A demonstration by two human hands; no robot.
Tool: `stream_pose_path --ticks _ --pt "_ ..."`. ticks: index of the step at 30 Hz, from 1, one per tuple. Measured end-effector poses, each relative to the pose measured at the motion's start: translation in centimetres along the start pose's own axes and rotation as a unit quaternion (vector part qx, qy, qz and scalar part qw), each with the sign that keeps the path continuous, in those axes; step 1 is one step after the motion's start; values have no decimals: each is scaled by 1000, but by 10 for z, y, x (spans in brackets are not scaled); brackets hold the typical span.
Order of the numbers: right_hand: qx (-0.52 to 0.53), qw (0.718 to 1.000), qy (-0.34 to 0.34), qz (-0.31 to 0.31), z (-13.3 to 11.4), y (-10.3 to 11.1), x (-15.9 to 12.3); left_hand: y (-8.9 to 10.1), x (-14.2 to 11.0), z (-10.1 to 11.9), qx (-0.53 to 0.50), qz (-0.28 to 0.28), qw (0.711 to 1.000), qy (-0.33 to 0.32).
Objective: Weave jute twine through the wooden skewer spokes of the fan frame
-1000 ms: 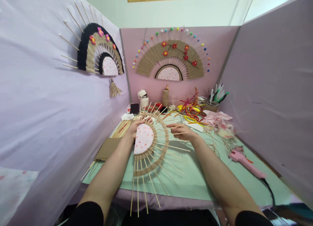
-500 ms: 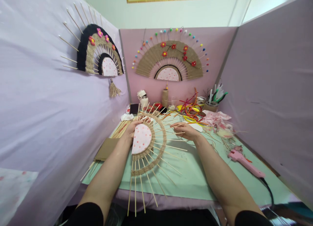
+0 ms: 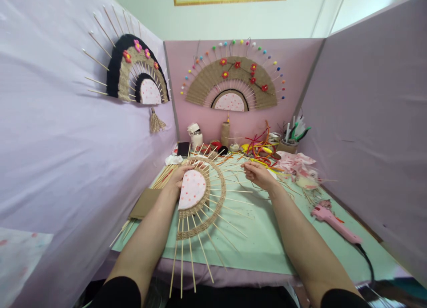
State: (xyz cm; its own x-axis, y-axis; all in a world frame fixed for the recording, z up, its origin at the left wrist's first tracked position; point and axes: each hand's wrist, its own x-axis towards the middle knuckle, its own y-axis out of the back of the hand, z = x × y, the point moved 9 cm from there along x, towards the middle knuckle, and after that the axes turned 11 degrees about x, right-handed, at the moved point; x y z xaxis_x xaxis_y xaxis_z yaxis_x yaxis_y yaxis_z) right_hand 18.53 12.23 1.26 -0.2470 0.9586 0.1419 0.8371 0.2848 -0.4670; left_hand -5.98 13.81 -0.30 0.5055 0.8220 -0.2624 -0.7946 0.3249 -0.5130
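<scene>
My left hand [image 3: 179, 177] is closed on the straight edge of a half-round woven fan [image 3: 221, 190], its thumb in front and its other fingers partly hidden behind. Polka-dot fabric [image 3: 192, 190] covers the fan's centre. Two bands of jute twine run around it, and bare bamboo sticks spread outward past the outer band. To the right of the stick tips, my right hand [image 3: 258, 174] is pinched shut on a thin strand of jute twine, which is hard to see at the fingertips. Loose twine loops below this hand.
A pink glue gun [image 3: 335, 221] lies at right. Brown cardboard [image 3: 146, 203] and bamboo sticks lie at left. Along the back stand a twine spool [image 3: 225, 134], a white bottle [image 3: 196, 137], coloured pipe cleaners [image 3: 258, 154] and a tool pot [image 3: 288, 146]. Finished fans hang on the partitions.
My right hand has drawn away from the fan's sticks, rightward and slightly up, and its fingers have closed into a pinch. The fan in my left hand has shifted slightly left.
</scene>
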Motion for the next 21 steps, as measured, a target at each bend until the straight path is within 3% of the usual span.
stream_pose_path --ticks 8,14,21 --pt "-5 999 41 27 -8 4 1 -3 0 5 -4 -18 1000 -25" --pt "-17 1000 19 11 -5 -4 -2 4 5 1 -25 -10 999 -20" --pt "-29 999 -15 3 7 -14 -2 -6 1 9 -57 11 993 -100"
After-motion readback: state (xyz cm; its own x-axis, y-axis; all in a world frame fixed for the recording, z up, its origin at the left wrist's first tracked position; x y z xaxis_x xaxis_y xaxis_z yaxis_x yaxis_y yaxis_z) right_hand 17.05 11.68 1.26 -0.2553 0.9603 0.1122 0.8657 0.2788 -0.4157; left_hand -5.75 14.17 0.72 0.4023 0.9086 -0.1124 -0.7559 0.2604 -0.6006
